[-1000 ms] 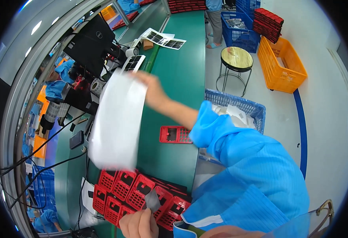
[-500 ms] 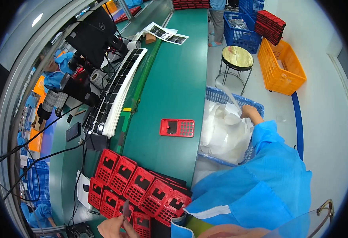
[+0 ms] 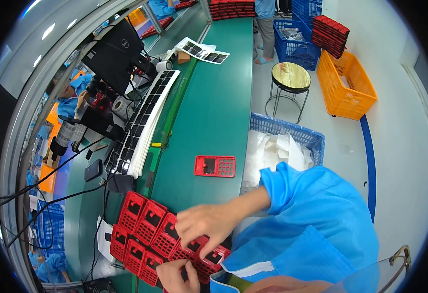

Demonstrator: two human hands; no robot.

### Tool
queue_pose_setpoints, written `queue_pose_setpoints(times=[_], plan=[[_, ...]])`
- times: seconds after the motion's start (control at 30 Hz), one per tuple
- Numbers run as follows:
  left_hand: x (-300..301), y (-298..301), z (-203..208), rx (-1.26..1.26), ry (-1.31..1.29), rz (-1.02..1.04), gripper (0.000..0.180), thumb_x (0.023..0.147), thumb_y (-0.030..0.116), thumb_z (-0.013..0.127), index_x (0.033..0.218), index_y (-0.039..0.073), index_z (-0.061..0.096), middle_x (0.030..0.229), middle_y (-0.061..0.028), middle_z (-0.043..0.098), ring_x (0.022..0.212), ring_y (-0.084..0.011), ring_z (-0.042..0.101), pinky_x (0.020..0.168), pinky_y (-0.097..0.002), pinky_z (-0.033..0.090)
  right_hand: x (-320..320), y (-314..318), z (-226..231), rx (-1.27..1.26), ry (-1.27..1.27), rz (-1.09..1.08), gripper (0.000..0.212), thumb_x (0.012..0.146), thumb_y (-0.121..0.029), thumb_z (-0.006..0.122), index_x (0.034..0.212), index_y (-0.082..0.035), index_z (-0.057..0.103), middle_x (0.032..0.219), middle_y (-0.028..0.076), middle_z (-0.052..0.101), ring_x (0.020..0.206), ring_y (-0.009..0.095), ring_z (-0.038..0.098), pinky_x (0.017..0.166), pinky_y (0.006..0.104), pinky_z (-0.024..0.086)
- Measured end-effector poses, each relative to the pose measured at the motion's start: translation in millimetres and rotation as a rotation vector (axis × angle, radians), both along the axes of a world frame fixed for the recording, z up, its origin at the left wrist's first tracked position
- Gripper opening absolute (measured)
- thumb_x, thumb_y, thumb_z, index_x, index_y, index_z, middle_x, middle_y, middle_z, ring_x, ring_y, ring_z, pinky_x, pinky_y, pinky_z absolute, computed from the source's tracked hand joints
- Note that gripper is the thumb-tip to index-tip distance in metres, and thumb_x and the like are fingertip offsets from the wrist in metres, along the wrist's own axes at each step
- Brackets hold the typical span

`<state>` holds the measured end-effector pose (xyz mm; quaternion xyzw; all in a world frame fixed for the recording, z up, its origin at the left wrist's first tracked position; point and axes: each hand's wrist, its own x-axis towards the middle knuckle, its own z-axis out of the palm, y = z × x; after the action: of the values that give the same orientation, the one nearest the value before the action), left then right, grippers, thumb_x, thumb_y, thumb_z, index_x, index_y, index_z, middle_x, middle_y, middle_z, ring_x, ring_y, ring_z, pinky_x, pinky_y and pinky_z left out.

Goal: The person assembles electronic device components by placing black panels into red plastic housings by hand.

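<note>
Several red plastic phone housings, each with a window and a grid of key holes, lie in rows at the near end of the green bench. My right hand hovers over the right part of these rows, thumb and fingers apart, slightly blurred, with nothing visible between them. Just below it, my left hand is closed, its fingertips pinched near a housing; what they hold is hidden. One separate red housing lies farther up on the green bench.
Right of the bench stands a blue basket of white sheets. Beyond are a round stool, an orange crate and stacked red housings. Label sheets, a monitor and cables line the left side.
My right hand has come back from the blue basket, where it held a white strip, to the housings. My left hand has shifted right; the dark flat piece it held no longer shows clearly.
</note>
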<state>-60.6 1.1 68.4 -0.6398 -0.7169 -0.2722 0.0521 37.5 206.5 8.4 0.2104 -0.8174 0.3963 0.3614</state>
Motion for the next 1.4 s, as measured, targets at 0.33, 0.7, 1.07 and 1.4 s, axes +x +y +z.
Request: queue_pose_setpoints(times=[0.33,0.7,1.07,1.4], plan=[[11.3,-11.9,-24.8,0.093,-0.445,0.355,0.082,0.086,0.003,0.068,0.152,0.008,0.020,0.086,-0.0036,0.059,0.075,-0.0132,0.052,0.070,-0.0274,0.044,-10.7,-16.3,-7.0,-0.327,-0.006,-0.115,0.030,0.078,-0.014,0.076,0.106,-0.008,0.068,0.082,0.004,0.058,0.083,0.020,0.055,0.070,0.0333,0.046],[39.9,-9.5,-35.4,0.541,-1.016,0.423,0.016,0.082,-0.004,0.067,0.096,0.001,0.060,0.089,-0.0059,0.062,0.080,-0.0152,0.060,0.072,-0.0264,0.046,3.1,-61.2,-17.3,-0.880,-0.228,0.229,0.065,0.085,-0.003,0.070,0.140,-0.002,0.035,0.090,0.003,0.066,0.084,0.008,0.059,0.074,0.0233,0.045],[21.7,-28.2,-47.3,0.368,-0.766,0.520,0.012,0.085,-0.004,0.066,0.094,-0.003,0.058,0.082,-0.0031,0.055,0.071,-0.0079,0.050,0.066,-0.0203,0.041,20.3,-26.8,-11.1,-0.289,-0.289,-0.256,0.089,0.075,-0.009,0.079,0.147,-0.003,0.027,0.128,0.014,0.058,0.098,0.020,0.058,0.087,0.0322,0.046],[20.6,-14.7,-52.2,0.131,-0.815,0.559,0.032,0.085,-0.001,0.065,0.117,0.001,0.058,0.074,0.0017,0.057,0.064,-0.0039,0.044,0.059,-0.0190,0.038,21.9,-14.2,-21.5,-0.308,-0.435,-0.255,0.077,0.074,-0.005,0.077,0.142,-0.004,0.040,0.114,0.011,0.063,0.103,0.021,0.061,0.090,0.0324,0.048]])
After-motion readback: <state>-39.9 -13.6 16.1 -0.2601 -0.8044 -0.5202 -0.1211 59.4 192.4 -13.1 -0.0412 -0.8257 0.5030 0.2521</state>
